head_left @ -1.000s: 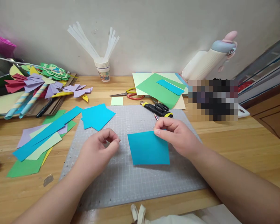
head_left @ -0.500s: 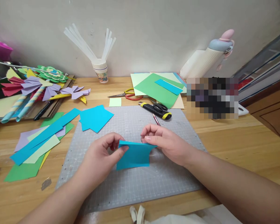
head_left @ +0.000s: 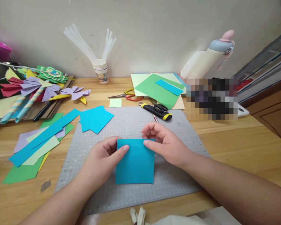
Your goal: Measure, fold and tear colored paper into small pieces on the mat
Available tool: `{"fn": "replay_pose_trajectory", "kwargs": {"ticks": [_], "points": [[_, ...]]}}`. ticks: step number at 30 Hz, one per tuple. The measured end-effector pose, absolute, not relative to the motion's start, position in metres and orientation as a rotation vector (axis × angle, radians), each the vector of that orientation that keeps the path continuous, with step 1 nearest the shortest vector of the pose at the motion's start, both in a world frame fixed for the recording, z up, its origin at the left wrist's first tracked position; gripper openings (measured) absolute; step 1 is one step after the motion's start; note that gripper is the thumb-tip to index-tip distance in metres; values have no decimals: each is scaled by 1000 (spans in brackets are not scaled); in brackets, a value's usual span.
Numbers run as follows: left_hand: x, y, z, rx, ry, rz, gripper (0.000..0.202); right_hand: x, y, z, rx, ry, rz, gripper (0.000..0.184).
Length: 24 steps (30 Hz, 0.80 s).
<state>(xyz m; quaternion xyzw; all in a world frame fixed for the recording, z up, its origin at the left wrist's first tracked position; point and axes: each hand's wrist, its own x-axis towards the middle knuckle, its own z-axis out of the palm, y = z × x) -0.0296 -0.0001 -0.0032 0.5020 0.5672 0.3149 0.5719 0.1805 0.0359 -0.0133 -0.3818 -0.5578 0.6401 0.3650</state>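
A square sheet of blue paper [head_left: 135, 165] is held up above the grey cutting mat [head_left: 178, 181], with a crease line running along near its top edge. My left hand [head_left: 105, 156] pinches its upper left side, thumb in front and fingers behind. At the upper right corner my right hand [head_left: 166, 142] grips it the same way, its fingertips partly hidden behind the paper. More blue square papers [head_left: 97, 118] lie overlapped at the mat's far left corner. Beyond my right hand are a pencil [head_left: 155, 118] and a black and yellow utility knife [head_left: 155, 111].
Coloured paper strips [head_left: 44, 137] are piled at left, below folded paper flowers [head_left: 37, 86]. Behind the mat lie pliers [head_left: 125, 94], scissors [head_left: 161, 108] and a stack of paper sheets [head_left: 152, 87]. A paper cup [head_left: 100, 72] with white strips and a bottle [head_left: 208, 59] stand by the wall.
The blue paper has tilted, so its whole front face now shows and its lower edge sits nearer to me. My right thumb has shifted slightly left along the top edge.
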Motion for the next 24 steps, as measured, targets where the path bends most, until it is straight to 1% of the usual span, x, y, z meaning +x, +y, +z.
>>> {"fn": "replay_pose_trajectory", "kwargs": {"ticks": [4, 7, 11, 19, 22, 24], "points": [[-31, 2, -2, 1101, 1384, 803, 37, 180, 37, -13, -991, -1109, 1900, 32], [-31, 3, 1, 1074, 1415, 845, 39, 179, 37, -16, -1014, -1130, 1970, 39], [-31, 3, 2, 1089, 1410, 831, 36, 178, 34, -20, -1063, -1238, 1921, 32], [-33, 3, 0, 1106, 1427, 928, 25, 175, 36, -14, -1079, -977, 1994, 27], [-36, 2, -2, 1121, 1431, 954, 17, 176, 37, -16, -1064, -948, 2015, 20], [-37, 0, -2, 1089, 1387, 972, 17, 177, 37, -17, -1053, -996, 1965, 13]]}}
